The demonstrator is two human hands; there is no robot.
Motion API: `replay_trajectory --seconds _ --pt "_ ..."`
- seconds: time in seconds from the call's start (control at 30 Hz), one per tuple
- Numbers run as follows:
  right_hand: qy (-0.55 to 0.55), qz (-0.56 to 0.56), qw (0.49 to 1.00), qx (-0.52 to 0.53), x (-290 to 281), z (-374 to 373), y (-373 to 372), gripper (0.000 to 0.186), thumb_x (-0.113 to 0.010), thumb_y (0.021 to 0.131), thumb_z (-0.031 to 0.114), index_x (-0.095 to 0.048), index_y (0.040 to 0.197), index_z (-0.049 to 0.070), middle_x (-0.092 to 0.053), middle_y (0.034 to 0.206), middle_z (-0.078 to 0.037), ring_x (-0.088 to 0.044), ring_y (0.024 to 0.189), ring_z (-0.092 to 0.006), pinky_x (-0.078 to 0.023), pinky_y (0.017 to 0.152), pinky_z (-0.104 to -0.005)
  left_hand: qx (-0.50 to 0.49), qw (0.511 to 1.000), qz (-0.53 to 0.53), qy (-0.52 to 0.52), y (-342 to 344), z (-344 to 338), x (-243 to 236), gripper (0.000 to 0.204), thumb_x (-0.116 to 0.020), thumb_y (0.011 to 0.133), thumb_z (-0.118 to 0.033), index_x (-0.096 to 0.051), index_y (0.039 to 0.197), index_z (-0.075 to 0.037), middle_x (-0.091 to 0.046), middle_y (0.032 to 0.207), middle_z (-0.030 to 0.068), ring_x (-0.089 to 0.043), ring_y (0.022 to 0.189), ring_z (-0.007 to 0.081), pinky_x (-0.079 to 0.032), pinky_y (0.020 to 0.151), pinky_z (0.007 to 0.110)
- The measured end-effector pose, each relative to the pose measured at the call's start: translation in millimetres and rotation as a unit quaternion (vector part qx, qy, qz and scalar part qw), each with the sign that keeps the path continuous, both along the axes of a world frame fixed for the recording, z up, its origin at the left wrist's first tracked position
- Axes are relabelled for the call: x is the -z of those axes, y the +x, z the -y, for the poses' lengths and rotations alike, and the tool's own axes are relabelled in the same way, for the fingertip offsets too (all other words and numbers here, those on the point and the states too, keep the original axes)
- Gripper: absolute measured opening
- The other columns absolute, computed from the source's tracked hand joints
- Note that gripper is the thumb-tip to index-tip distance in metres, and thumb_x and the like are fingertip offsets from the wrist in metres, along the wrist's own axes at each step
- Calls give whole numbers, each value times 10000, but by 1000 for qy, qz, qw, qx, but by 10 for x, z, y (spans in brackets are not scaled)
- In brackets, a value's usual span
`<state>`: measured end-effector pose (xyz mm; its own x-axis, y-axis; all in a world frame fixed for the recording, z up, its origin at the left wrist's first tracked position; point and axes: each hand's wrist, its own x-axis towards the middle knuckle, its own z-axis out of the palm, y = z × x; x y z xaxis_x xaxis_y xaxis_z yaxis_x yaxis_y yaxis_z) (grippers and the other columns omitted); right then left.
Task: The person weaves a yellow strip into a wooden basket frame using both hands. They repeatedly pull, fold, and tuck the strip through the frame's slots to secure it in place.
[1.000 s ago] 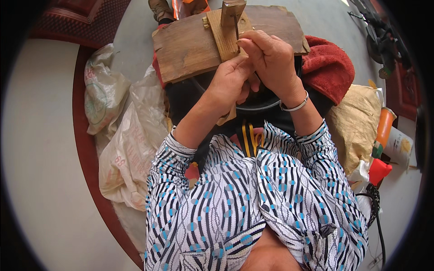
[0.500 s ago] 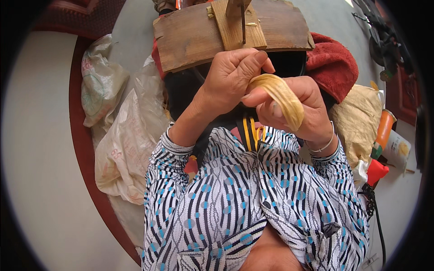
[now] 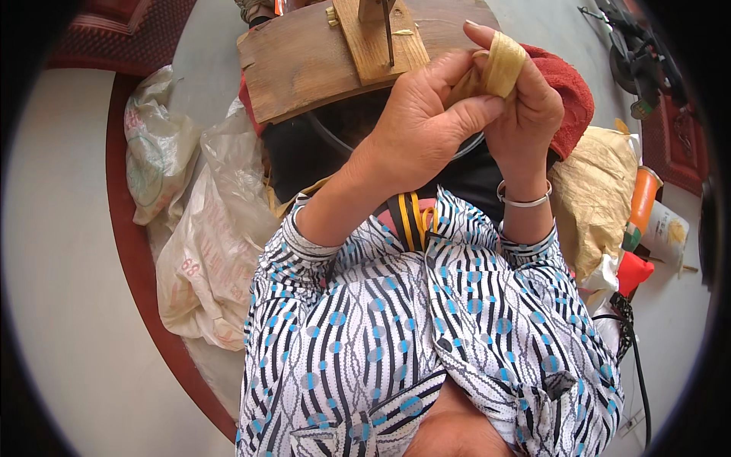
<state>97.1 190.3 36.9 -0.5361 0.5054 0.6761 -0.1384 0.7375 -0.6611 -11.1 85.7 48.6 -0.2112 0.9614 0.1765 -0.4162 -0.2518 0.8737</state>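
My left hand point(image 3: 434, 118) is closed on a flat, pale yellow strip point(image 3: 502, 62), pinching it beside my right hand point(image 3: 529, 107). The strip is looped around a raised finger of my right hand, whose other fingers are bent and partly hidden. Just beyond both hands lies a brown wooden board point(image 3: 293, 68) with a lighter crosspiece point(image 3: 365, 57), an upright post point(image 3: 375, 11) and a thin dark metal rod point(image 3: 391, 38). Small pale slivers point(image 3: 403, 33) sit on the crosspiece. A dark container's rim point(image 3: 335, 137) shows under the board, behind my hands.
Pale plastic sacks point(image 3: 198, 266) lie on the left. A red cloth point(image 3: 575, 107) is under the board's right side. A tan bag point(image 3: 579, 202), an orange cylinder point(image 3: 640, 206), a white bucket point(image 3: 670, 236) and dark equipment point(image 3: 624, 57) stand on the right, with a cable point(image 3: 636, 350).
Both hands moved back from the post, then up and to the right. The yellow strip, seen draped over my right hand half a second ago, is now looped around its raised finger.
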Motion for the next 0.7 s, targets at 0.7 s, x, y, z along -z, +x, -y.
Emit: replay_trajectory --seconds 0.7 --pt "-686 39 658 -309 748 260 74 331 -604 948 246 -625 1127 -32 -661 1053 -89 -618 952 -128 -511 848 -274 -295 832 -469 -1 10 342 808 307 -636 817 -2 -596 1122 0 -644 998 159 -657 878 318 -532 755 334"
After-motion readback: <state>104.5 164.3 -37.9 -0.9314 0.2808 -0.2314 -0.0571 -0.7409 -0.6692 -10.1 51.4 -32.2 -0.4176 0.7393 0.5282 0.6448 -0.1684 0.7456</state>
